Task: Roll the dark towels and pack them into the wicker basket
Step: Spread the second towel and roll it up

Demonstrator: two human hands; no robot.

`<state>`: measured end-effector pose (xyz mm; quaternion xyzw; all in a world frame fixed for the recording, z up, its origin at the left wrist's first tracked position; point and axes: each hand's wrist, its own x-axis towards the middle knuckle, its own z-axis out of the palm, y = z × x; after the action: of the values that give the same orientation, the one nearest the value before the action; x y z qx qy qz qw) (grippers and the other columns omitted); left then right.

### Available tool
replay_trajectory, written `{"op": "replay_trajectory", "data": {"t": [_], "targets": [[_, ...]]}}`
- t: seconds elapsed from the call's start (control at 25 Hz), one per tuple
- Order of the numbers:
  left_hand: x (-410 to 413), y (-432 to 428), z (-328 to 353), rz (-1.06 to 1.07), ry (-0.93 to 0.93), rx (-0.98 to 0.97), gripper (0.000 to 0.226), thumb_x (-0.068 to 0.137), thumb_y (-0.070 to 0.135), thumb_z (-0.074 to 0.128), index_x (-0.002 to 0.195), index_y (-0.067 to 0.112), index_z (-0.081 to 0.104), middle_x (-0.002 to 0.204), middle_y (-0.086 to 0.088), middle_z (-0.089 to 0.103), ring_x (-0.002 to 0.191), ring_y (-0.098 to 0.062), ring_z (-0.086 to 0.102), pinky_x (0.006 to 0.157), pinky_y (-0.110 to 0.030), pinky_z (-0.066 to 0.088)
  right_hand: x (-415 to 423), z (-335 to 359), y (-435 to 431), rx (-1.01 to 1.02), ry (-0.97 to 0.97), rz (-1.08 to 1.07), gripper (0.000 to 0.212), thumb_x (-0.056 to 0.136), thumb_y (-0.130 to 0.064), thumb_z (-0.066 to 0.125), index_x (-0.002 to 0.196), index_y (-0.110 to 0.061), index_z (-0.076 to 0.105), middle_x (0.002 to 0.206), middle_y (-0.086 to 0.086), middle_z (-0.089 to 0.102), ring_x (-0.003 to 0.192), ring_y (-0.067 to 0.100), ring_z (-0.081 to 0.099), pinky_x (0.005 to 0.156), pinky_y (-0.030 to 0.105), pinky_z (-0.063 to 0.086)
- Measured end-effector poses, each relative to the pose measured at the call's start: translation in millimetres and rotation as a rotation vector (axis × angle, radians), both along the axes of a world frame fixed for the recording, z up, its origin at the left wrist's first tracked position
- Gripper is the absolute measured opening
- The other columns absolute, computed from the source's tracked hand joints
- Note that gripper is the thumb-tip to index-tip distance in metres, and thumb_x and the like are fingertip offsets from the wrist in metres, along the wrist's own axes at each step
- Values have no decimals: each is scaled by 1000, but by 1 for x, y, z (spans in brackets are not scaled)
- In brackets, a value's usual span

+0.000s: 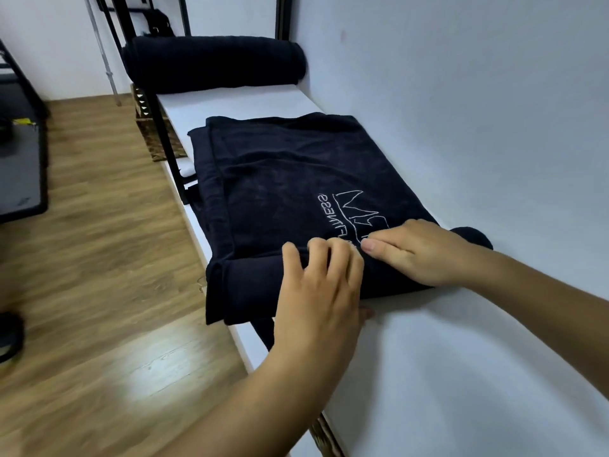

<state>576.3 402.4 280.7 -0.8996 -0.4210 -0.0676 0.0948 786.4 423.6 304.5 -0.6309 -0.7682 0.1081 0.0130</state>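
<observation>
A white shelf [428,374] runs along the pale wall [461,94], with a wooden floor [99,291] below its left edge. Most of the shelf's middle is covered by a dark towel [280,173], folded flat, its left side hanging slightly over the shelf's left edge and white stitched lettering [349,212] showing near its near end. That near end is turned over into a short roll lying across the shelf. At the far end of the shelf, against the black frame posts, a rolled towel [214,64] lies crosswise from edge to edge. A wicker basket [155,133] sits lower down, beside the shelf's left edge and partly hidden behind a black post [164,143]; only one corner of it shows. The left hand [319,291] curls over the rolled part of the flat towel near the shelf's left edge, fingers on top and thumb tucked below at the shelf surface, gripping the roll. The right hand [418,252] lies just beside it toward the wall, palm down on the same roll, fingers bent and pressing the cloth rather than closed around it.
</observation>
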Motion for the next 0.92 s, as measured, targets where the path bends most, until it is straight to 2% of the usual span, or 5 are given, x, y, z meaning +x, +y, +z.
{"op": "replay_trajectory", "data": {"t": [0.16, 0.36, 0.56, 0.72, 0.92], "targets": [[3, 25, 6, -45, -36, -68, 72, 72, 78, 61, 98, 14, 42, 89, -5, 37, 78, -25, 32, 66, -40, 26, -1, 1, 8, 9, 127, -151, 56, 87, -74, 25, 72, -25, 45, 61, -5, 51, 61, 14, 50, 68, 45, 48], [9, 54, 17, -9, -37, -302, 73, 73, 87, 47, 95, 20, 28, 100, 0, 47, 85, -23, 43, 69, -35, 34, -7, -15, -21, 611, -101, 6, 40, 97, -43, 42, 98, -13, 68, 93, 3, 65, 83, 27, 57, 72, 42, 47], [13, 75, 33, -29, 74, -469, 77, 66, 90, 53, 97, 20, 42, 104, 0, 63, 86, -24, 56, 70, -35, 40, -13, -21, -10, 503, -178, -64, 46, 99, -48, 29, 96, -19, 64, 83, -3, 63, 75, 25, 56, 65, 34, 35], [12, 65, 31, 45, 49, -317, 84, 68, 85, 57, 119, 20, 39, 114, 0, 51, 101, -25, 53, 72, -35, 34, -12, -9, 23, 364, -190, -98, 57, 93, -59, 5, 76, -22, 46, 67, -6, 55, 68, 26, 56, 60, 35, 32], [11, 49, 28, 37, 73, -132, 75, 77, 77, 58, 113, 15, 37, 93, -3, 39, 77, -22, 37, 69, -35, 29, -11, -9, 25, 323, -50, -190, 54, 104, -47, 21, 67, -14, 44, 56, 0, 48, 60, 29, 49, 63, 35, 26]]}}
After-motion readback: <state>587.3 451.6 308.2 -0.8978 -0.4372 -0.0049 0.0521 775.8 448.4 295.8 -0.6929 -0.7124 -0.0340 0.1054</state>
